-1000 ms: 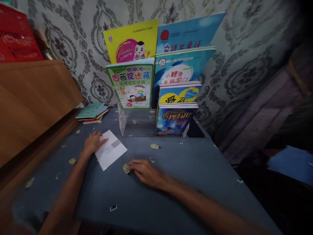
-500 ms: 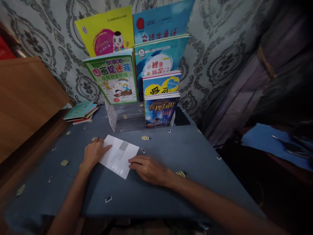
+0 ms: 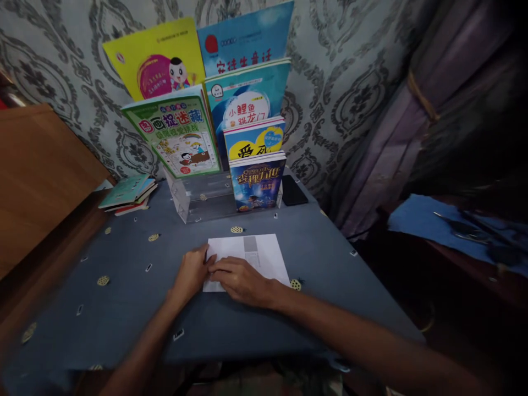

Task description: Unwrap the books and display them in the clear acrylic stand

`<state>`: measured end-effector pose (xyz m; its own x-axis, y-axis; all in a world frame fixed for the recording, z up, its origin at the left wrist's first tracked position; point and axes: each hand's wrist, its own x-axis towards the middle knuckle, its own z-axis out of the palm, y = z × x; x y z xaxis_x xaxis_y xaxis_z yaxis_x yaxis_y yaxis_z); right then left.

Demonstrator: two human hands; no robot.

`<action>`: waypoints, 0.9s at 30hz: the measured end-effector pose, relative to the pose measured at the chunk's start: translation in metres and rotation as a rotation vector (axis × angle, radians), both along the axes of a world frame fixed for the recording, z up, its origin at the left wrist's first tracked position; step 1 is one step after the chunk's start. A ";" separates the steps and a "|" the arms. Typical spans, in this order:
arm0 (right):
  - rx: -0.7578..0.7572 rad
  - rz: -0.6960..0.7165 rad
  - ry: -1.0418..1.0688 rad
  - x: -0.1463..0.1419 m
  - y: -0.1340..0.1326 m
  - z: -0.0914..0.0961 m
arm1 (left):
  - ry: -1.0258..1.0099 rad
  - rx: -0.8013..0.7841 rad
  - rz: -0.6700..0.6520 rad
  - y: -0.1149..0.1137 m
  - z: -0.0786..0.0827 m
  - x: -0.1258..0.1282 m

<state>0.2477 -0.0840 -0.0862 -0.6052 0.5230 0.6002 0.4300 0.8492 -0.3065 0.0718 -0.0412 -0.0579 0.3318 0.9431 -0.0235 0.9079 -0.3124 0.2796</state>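
Note:
A white booklet [image 3: 259, 254] with a grey patch lies flat on the blue-grey tablecloth [image 3: 322, 258], in front of a clear display stand [image 3: 202, 201]. My left hand [image 3: 190, 274] rests at the booklet's left edge, fingers curled against it. Over the near left corner lies my right hand [image 3: 236, 279], fingers pressed down on the paper and touching the left hand. The stand holds several children's books: a green one [image 3: 175, 135], a yellow one [image 3: 154, 58], blue ones [image 3: 245, 99] and a dark cover [image 3: 258, 181] in front.
A small stack of thin books [image 3: 127, 193] lies at the back left beside a wooden panel [image 3: 37, 170]. A black phone [image 3: 293, 190] lies right of the stand. The table drops off at the right, where a curtain [image 3: 396, 132] hangs and a blue-covered surface [image 3: 433, 220] sits.
The white booklet has slid right and turned square to the table edge. Both hands came together at its near left corner; my view shifted right.

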 end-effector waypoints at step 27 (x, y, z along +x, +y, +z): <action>-0.218 -0.383 -0.057 0.073 0.008 -0.013 | 0.055 0.322 -0.296 -0.024 -0.024 0.053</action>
